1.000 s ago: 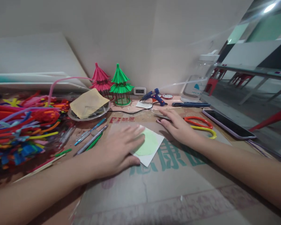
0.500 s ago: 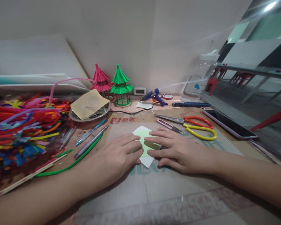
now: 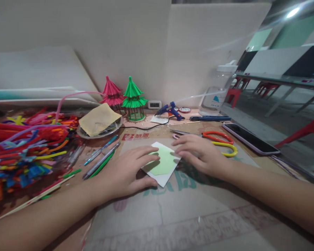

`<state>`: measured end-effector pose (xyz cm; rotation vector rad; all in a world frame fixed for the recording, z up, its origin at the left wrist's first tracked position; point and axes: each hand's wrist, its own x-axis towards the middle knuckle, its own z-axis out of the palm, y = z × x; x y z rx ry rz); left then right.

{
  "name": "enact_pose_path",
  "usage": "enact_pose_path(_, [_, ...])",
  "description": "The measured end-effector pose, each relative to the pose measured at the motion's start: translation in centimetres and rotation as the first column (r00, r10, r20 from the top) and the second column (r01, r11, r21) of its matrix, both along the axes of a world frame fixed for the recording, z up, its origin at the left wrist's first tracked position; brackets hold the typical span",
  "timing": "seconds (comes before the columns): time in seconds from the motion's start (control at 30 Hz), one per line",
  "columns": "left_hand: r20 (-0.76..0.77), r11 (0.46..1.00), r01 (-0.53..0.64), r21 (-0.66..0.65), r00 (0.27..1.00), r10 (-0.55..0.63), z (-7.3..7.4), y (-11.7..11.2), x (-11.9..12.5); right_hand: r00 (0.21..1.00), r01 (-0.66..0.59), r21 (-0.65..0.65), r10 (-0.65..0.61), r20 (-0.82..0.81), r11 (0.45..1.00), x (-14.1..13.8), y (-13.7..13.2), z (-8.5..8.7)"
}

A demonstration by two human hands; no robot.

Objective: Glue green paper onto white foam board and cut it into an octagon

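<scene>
A white card [image 3: 163, 179] with a pale green hexagon of paper [image 3: 164, 163] on it lies on the cardboard sheet [image 3: 188, 205] in front of me. My left hand [image 3: 128, 170] rests flat on the card's left side, fingers spread, holding it down. My right hand [image 3: 201, 155] is just right of the card, fingers stretched and slightly blurred, their tips at the card's far right corner. Small pink snips [image 3: 176, 136] and orange and yellow scissors [image 3: 219, 141] lie just beyond the right hand.
A heap of coloured pipe cleaners [image 3: 23, 146] fills the left. Pens [image 3: 102, 157], a metal dish with yellow paper [image 3: 99, 120], pink [image 3: 111, 92] and green [image 3: 133, 99] pavilion models, a blue glue gun [image 3: 170, 109], a phone [image 3: 249, 138] and a clear bottle [image 3: 217, 92] stand around.
My right hand went from the scissors to the card, then drew back to the card's right corner. The left hand stayed on the card, which shifted slightly.
</scene>
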<state>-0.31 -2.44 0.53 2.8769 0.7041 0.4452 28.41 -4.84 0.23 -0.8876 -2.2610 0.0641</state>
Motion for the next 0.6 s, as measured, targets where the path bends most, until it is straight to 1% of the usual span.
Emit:
enact_pose_path(0.07, [-0.026,0.997,-0.038,-0.069,0.999,0.037,0.1,0.1,0.1,0.981,0.172,-0.078,-0.178,-0.073,0.982,0.8,1.3,0.1])
enact_pose_path(0.13, [-0.03,0.992,-0.063,-0.11,0.998,0.06,0.2,0.1,0.4,0.925,0.344,-0.183,-0.367,-0.104,0.921,1.7,2.8,0.3])
enact_pose_path(0.2, [-0.024,0.99,-0.079,-0.119,0.997,0.077,0.4,-0.1,0.7,0.874,0.425,-0.281,-0.471,-0.121,0.86,2.7,4.3,0.4])
enact_pose_path(0.27, [-0.028,0.989,-0.088,-0.116,0.996,0.085,0.7,-0.3,1.0,0.864,0.442,-0.32,-0.494,-0.099,0.838,3.7,5.8,0.4])
enact_pose_path(0.37, [-0.039,0.988,-0.113,-0.106,0.993,0.109,1.2,-0.8,1.5,0.864,0.48,-0.304,-0.503,0.0,0.823,4.9,8.6,0.2])
enact_pose_path(0.5, [-0.056,0.978,-0.187,-0.089,0.982,0.182,1.5,-1.4,1.8,0.851,0.508,-0.32,-0.524,0.041,0.8,5.5,12.5,-0.2])
enact_pose_path(0.6, [-0.082,0.986,-0.163,-0.023,0.984,0.161,1.5,-1.2,1.8,0.831,0.535,-0.34,-0.554,0.047,0.773,5.5,14.7,-0.6])
